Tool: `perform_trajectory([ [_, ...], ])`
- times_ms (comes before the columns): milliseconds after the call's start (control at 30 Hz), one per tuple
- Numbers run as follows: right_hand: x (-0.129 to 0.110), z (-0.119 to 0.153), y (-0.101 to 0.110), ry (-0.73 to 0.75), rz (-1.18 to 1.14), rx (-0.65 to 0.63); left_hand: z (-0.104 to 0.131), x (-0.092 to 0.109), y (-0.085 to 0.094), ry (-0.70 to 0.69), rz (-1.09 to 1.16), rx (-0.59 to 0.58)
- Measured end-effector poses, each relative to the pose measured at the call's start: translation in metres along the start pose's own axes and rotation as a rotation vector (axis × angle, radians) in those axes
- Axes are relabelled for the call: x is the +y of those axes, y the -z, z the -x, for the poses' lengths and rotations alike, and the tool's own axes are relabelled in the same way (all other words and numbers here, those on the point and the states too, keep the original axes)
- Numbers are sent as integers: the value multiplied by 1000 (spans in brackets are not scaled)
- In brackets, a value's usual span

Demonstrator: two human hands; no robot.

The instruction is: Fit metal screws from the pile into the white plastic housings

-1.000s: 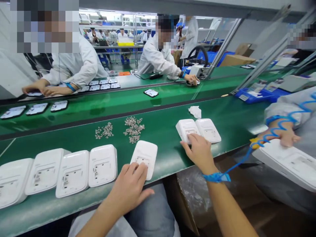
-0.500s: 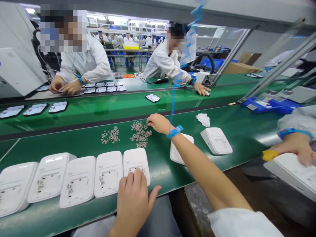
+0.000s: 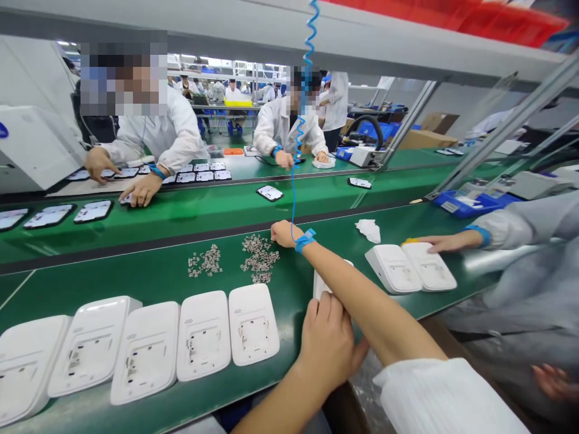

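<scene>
My right hand reaches across to the right edge of a pile of small metal pieces; its fingers are closed, and what they pinch is hidden. A blue wrist strap with a coiled cord is on that wrist. Below my right forearm, my left hand has its curled fingers on the near end of a white plastic housing, mostly covered by the hand and arm. To the left, several white housings stand in a row, the closest being a housing with a square recess.
A smaller heap of metal pieces lies left of the pile. Crumpled white paper lies behind two housings at right, one under a co-worker's hand. Beyond runs a green conveyor carrying dark-framed boards; two co-workers sit across it.
My left hand has moved right from the end housing of the row to the one beneath my right arm. My right hand stays by the pile. The right-hand co-worker has set a housing on the table.
</scene>
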State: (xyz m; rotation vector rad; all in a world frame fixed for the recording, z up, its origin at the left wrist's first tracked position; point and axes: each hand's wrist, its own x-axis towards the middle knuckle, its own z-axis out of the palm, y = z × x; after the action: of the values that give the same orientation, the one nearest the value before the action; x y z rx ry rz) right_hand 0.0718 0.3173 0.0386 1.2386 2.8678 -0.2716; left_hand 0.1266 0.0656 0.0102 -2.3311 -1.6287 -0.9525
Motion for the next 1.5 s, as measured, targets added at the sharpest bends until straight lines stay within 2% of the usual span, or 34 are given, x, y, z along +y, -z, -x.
perform_trajectory([
  [300,1,20,-12,-20,-12,166,3,0,-15,-29,-38,-88],
  [467,10,25,-5,33,-89,159,4,-7,-4,15,-43,-133],
  [667,20,46,6,108,-175,115,21,-27,13,-5,26,-95],
  [867,22,66,8,62,-242,151,29,-35,16,-56,115,-59],
  [967,18,80,14,67,-297,155,29,-34,16,-30,224,-14],
  [1067,6,113,27,73,-487,203,26,-32,20,66,374,127],
  [1167,-12,170,39,81,-820,258,22,-28,31,235,452,372],
  [1233,-24,213,45,60,-959,287,19,-25,41,317,455,496],
  [1300,-34,249,47,40,-1018,328,17,-21,51,290,464,503],
  [1367,-41,274,46,38,-1041,356,18,-17,59,190,485,458],
  [1433,-45,289,45,55,-1042,362,20,-12,63,115,519,444],
  [1500,-48,299,46,87,-998,364,23,-7,64,108,575,460],
])
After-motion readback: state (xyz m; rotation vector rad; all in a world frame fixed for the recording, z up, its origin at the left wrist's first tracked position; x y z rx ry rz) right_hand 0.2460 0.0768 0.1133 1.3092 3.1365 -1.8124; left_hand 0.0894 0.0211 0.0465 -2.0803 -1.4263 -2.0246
